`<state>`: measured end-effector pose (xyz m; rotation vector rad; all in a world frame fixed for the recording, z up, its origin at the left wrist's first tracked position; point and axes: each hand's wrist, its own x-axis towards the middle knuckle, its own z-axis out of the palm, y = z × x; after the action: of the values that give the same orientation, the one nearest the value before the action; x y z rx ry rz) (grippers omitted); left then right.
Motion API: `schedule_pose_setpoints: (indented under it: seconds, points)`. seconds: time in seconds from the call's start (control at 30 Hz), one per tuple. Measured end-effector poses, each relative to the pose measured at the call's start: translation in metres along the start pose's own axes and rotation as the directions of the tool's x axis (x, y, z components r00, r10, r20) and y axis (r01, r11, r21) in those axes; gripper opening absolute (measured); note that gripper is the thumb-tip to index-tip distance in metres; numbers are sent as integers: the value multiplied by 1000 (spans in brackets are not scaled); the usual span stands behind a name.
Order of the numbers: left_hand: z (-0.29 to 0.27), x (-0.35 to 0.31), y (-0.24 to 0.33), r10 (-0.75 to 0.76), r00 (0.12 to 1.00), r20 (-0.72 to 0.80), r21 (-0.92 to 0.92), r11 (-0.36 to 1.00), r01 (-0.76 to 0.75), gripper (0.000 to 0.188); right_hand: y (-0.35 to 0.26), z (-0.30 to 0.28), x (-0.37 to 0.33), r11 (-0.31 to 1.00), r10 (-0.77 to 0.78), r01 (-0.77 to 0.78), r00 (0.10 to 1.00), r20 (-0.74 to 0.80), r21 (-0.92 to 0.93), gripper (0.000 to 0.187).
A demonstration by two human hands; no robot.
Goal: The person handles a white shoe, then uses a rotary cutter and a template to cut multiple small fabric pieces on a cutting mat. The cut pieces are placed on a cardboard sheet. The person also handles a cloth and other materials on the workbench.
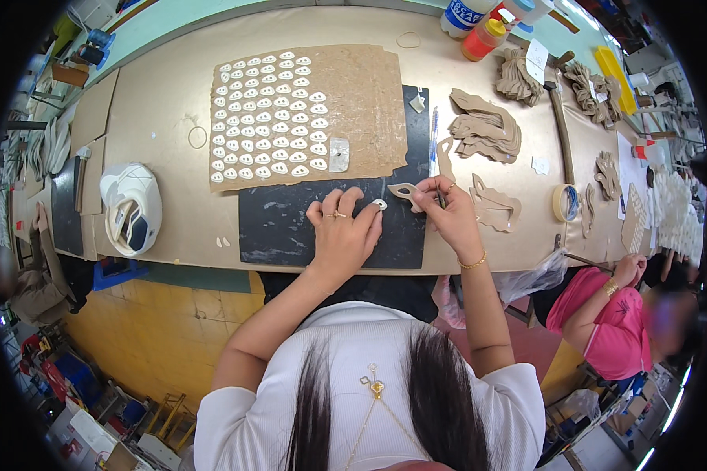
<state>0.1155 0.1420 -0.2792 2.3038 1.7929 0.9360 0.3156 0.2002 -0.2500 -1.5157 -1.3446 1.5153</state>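
Observation:
My left hand (344,228) is over the black mat (306,224), its fingers bent. A small white oval piece (379,204) with a hole sits at the tips of its thumb and forefinger. My right hand (450,213) pinches a flat tan cut-out piece (404,191) with an opening in it, close to the white one but apart from it. A dark, thin thing shows between the right fingers, too small to name. Beyond my hands, a brown board (353,86) carries rows of similar white oval pieces (280,128) and a small grey metal plate (338,155).
Stacked tan cut-outs (483,125) lie at the right, near a hammer (559,118) and a tape roll (564,202). A white shoe-like item (130,208) stands left. Bottles (483,39) are at the back. A co-worker in pink (597,322) sits to the right.

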Motion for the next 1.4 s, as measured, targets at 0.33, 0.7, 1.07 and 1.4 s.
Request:
schedule_pose_setpoints:
  seconds: [0.33, 0.7, 1.07, 1.4]
  points:
    - [3, 17, 3, -188, 980, 60, -45, 981, 191, 30, 7, 2, -2, 999, 16, -16, 1000, -6, 50, 18]
    - [-12, -26, -15, -73, 996, 46, -163, 983, 80, 31, 6, 27, -1, 956, -149, 152, 988, 31, -249, 18]
    - [-14, -26, -13, 35, 992, 120, -65, 998, -27, 36, 1, 39, 1, 823, -169, 135, 986, -11, -552, 29]
    - [-14, -23, -13, 52, 990, 133, -29, 998, -48, 38, -7, 39, 2, 823, -110, 94, 994, 5, -560, 27]
